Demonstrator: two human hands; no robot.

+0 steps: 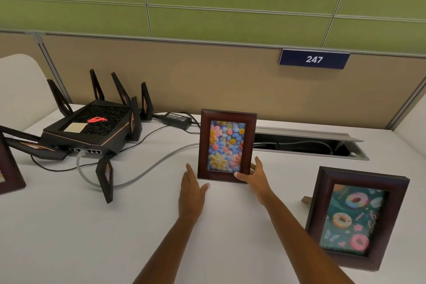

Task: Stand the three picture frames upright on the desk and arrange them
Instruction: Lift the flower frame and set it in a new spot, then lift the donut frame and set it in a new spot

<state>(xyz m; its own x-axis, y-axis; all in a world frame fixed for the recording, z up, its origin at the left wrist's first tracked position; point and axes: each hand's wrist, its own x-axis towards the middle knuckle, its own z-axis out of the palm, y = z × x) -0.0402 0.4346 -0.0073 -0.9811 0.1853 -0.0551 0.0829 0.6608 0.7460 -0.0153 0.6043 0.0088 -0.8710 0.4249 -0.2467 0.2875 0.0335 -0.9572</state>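
Observation:
A dark wooden frame with a flower picture [227, 146] stands upright in the middle of the white desk [69, 237]. My right hand [255, 180] grips its lower right corner, thumb on the front. My left hand [192, 193] lies flat and open on the desk just left of the frame's base, apart from it. A second frame with a donut picture [355, 217] stands upright at the right, its back stand showing behind. A third dark frame [9, 168] is cut off at the left edge.
A black router [92, 127] with several antennas sits at the back left, with a grey cable [143, 173] and black cords trailing over the desk. A power brick [176, 119] lies behind. An open cable tray [309, 145] is recessed behind the flower frame. A partition wall carries a "247" sign [314, 59].

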